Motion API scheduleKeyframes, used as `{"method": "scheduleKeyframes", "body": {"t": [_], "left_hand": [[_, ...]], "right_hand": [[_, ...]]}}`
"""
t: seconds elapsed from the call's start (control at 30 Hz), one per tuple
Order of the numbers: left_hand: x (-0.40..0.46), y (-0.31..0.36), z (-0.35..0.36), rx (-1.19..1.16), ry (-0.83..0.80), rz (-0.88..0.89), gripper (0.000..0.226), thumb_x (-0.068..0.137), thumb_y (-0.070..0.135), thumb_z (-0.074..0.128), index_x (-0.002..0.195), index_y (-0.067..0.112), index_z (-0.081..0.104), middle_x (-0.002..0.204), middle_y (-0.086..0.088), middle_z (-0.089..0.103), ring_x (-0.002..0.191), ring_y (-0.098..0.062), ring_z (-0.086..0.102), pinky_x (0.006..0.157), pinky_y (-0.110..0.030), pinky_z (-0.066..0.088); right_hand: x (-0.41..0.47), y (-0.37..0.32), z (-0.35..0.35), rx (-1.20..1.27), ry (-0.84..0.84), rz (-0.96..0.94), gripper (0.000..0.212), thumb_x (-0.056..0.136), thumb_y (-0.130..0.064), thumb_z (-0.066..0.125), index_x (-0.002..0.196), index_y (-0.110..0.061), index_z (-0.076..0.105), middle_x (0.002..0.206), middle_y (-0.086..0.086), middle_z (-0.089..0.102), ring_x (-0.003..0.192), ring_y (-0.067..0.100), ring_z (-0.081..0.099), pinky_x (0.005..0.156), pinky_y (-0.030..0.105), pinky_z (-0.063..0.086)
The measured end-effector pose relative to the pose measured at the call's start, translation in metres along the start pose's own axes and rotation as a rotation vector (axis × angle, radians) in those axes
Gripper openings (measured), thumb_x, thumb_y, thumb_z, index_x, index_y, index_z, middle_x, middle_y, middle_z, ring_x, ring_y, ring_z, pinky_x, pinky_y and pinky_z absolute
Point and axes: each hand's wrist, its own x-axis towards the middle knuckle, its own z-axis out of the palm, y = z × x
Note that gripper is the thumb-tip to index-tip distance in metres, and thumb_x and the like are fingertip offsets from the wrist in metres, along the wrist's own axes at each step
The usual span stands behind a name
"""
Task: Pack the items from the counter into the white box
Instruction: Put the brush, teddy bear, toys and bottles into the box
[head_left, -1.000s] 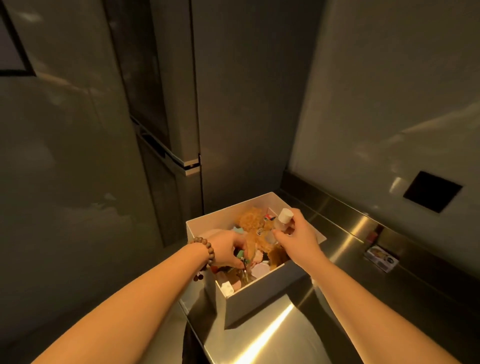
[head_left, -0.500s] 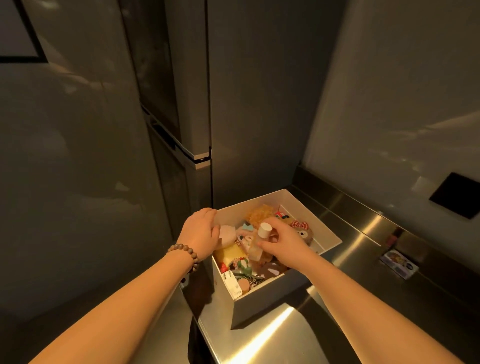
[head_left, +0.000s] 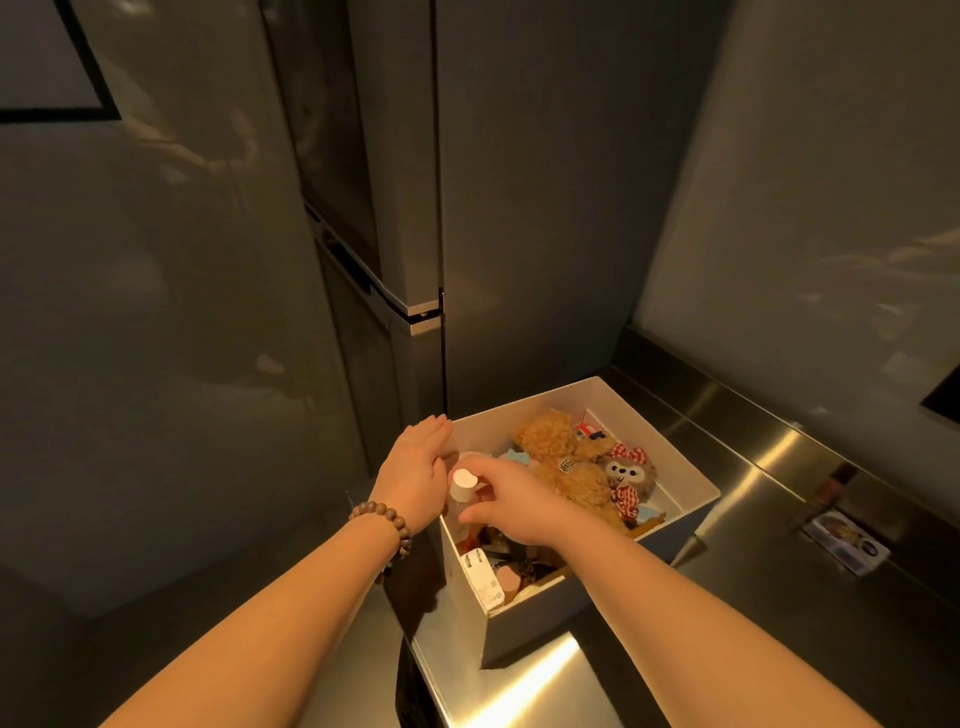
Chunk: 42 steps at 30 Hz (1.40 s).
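The white box (head_left: 680, 467) stands on the steel counter (head_left: 753, 493), full of small items. Inside lie a tan plush bear (head_left: 558, 449), a small plush with a red bow (head_left: 626, 467) and a white charger (head_left: 483, 577). My right hand (head_left: 511, 501) reaches into the box's left side and pinches a small bottle with a white cap (head_left: 464, 486), held upright against the left wall. My left hand (head_left: 415, 467), with a bead bracelet at the wrist, rests flat with straight fingers on the outside of the box's left wall.
A small printed packet (head_left: 844, 540) lies on the counter to the right of the box. A tall dark fridge (head_left: 363, 208) stands directly behind and left of the box. A grey wall with a dark socket plate (head_left: 943, 400) runs along the right.
My right hand has carried the bottle from the box's right side across to its left wall and lower. My left hand came out of the box and now rests on its outer left wall.
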Motion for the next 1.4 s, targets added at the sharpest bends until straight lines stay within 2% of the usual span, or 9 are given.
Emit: {"method": "scheduleKeyframes", "body": {"t": [0.07,0.33,0.47,0.53,0.63,0.9,1.1,1.27,1.4], "left_hand": [[-0.001,0.002,-0.001,-0.009,-0.005,-0.012,0.045,0.099,0.016,0.034,0.143,0.024,0.031,0.152,0.003,0.028,0.141,-0.017,0.018,0.109,-0.026,0.005],[-0.002,0.006,-0.003,-0.03,-0.001,-0.035,0.045,0.099,0.016,0.033,0.143,0.025,0.031,0.152,0.003,0.028,0.141,-0.018,0.018,0.112,-0.03,0.008],[-0.001,0.003,-0.001,-0.041,-0.001,-0.042,0.045,0.099,0.015,0.033,0.143,0.026,0.031,0.151,0.004,0.029,0.141,-0.018,0.019,0.108,-0.026,0.007],[-0.001,0.002,0.0,-0.043,0.005,-0.036,0.046,0.098,0.013,0.033,0.143,0.027,0.032,0.151,0.005,0.029,0.14,-0.016,0.02,0.107,-0.025,0.006],[0.0,0.001,0.0,-0.036,0.012,-0.024,0.047,0.098,0.011,0.034,0.142,0.026,0.033,0.15,0.005,0.03,0.14,-0.015,0.021,0.109,-0.025,0.007],[-0.001,0.001,0.001,-0.051,0.02,-0.018,0.047,0.098,0.011,0.033,0.143,0.027,0.032,0.151,0.005,0.029,0.141,-0.016,0.019,0.109,-0.026,0.008],[-0.001,-0.001,0.002,-0.049,0.018,-0.005,0.047,0.098,0.013,0.034,0.142,0.027,0.033,0.149,0.004,0.032,0.139,-0.016,0.023,0.109,-0.027,0.009],[0.006,0.009,-0.007,0.039,0.001,0.023,0.055,0.092,0.02,0.049,0.144,0.022,0.029,0.139,-0.001,0.046,0.127,-0.018,0.042,0.107,-0.034,0.032],[0.016,0.046,-0.005,0.015,-0.018,0.094,0.063,0.09,0.023,0.053,0.146,0.02,0.024,0.143,-0.003,0.042,0.128,-0.019,0.042,0.106,-0.034,0.033]], "right_hand": [[0.003,-0.002,-0.002,-0.048,-0.025,-0.011,0.044,0.087,-0.015,0.067,0.126,-0.028,0.052,0.124,-0.005,0.056,0.112,0.013,0.053,0.097,0.03,0.046],[0.006,-0.002,-0.007,-0.121,-0.054,-0.025,0.044,0.087,-0.016,0.066,0.127,-0.026,0.051,0.124,-0.002,0.057,0.11,0.016,0.054,0.093,0.027,0.045],[0.01,0.002,-0.003,-0.206,-0.094,-0.003,0.04,0.085,-0.019,0.069,0.122,-0.024,0.054,0.114,-0.001,0.057,0.098,0.013,0.053,0.085,0.025,0.047],[0.01,0.003,0.002,-0.22,-0.104,0.027,0.035,0.085,-0.023,0.07,0.117,-0.023,0.055,0.105,-0.001,0.058,0.092,0.013,0.054,0.085,0.03,0.051],[0.015,0.002,0.01,-0.186,-0.081,0.076,0.022,0.083,-0.022,0.071,0.099,-0.019,0.055,0.088,0.002,0.059,0.081,0.017,0.058,0.082,0.037,0.054],[0.028,0.008,0.024,-0.173,0.051,0.212,0.015,0.083,-0.025,0.07,0.088,-0.019,0.058,0.087,0.002,0.058,0.081,0.017,0.056,0.076,0.029,0.05],[0.007,0.015,0.01,-0.119,0.108,0.123,0.035,0.083,-0.032,0.071,0.114,-0.02,0.061,0.111,0.0,0.064,0.098,0.015,0.06,0.086,0.026,0.052],[-0.025,0.024,-0.017,-0.083,0.202,0.075,0.061,0.084,-0.037,0.069,0.138,-0.028,0.042,0.142,-0.006,0.044,0.128,0.014,0.044,0.101,0.028,0.038],[-0.063,0.042,-0.045,-0.129,0.379,0.097,0.063,0.087,-0.041,0.063,0.143,-0.036,0.034,0.153,-0.012,0.027,0.138,0.011,0.028,0.111,0.035,0.03]]}}
